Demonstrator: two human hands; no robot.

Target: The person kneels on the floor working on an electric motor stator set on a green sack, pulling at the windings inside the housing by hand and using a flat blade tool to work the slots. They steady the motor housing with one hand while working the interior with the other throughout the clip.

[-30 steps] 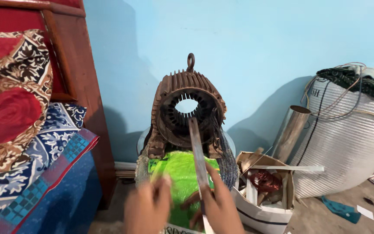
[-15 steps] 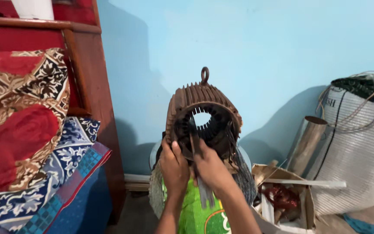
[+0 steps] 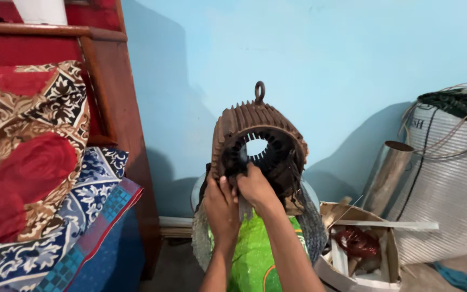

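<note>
The fingers (image 3: 232,174) of both hands are curled at the lower front edge of a rusty ribbed motor housing (image 3: 244,121), reaching into the slotted opening at its near face. The left hand (image 3: 221,201) presses against the lower left of that opening, its fingers bent over the rim, though whether they pinch anything inside cannot be told. The right hand (image 3: 253,186) sits just beside it, touching it, its fingers closed around something dark at the bottom of the bore; what exactly they grip is hidden behind the knuckles. The housing stands in the middle of the scene, against the far blue wall (image 3: 325,54), with a lifting ring (image 3: 259,90) at its top and light showing through the round bore (image 3: 255,147). It rests on a stack that includes a bright green sack (image 3: 255,254) under the forearms and a grey woven sack (image 3: 313,227) bulging to the right. Further right, a torn cardboard box (image 3: 352,259) holds reddish-brown scraps, with a dull metal tube (image 3: 387,173) leaning behind it. At the far right a large white woven sack (image 3: 449,189) carries loose wires (image 3: 449,97) over its top. On the left stands a dark red wooden bed frame (image 3: 114,97) piled with patterned red, brown and blue bedding (image 3: 33,173).
</note>
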